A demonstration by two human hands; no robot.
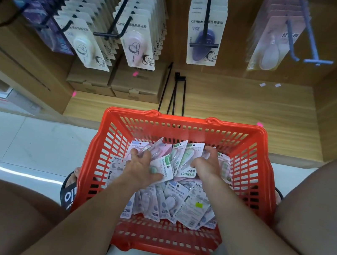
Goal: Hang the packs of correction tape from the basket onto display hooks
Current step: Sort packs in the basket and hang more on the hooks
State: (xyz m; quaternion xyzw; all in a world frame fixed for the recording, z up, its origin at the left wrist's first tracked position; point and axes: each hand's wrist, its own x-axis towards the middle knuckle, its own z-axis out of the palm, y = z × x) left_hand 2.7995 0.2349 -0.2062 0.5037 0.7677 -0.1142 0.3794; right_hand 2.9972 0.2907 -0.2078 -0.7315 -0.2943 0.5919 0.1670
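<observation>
Both bare forearms reach forward from the bottom of the view into a red plastic basket (pixel 104 139) that stands on the pale tiled floor between the person's knees. Inside it lies a loose heap of correction tape packs (pixel 181 204), overlapping at many angles, some face up and some face down.

Left hand (pixel 141 167): lowered onto the heap at the far left of the basket, fingers curled around a few packs; a green-and-white pack (pixel 164 167) lies under the thumb, and pinkish packs (pixel 155 149) stick out beyond the fingertips.

Right hand (pixel 209 164): lowered onto the far right of the heap, fingers bent down among upright packs, touching a green "Campus" pack (pixel 188 165); whether it grasps one cannot be told.

Display wall: above the basket, a wood-grain panel (pixel 255 101) carries several hooks. From left to right hang a row of dark purple packs (pixel 46 17), a row of white packs (pixel 88 44), a row of pink packs (pixel 138 45) on a black hook (pixel 125 3), a shorter row of packs with a dark blue dispenser (pixel 203 38), and a blurred row of pale packs (pixel 271 44) on a light blue hook (pixel 305 36).

Below the hanging rows, two brown cardboard boxes (pixel 113 81) rest on the wooden shelf, and spare black hooks (pixel 175 93) stand just behind the basket's far rim. A dark sandal (pixel 68 191) shows beside the basket's left wall.
</observation>
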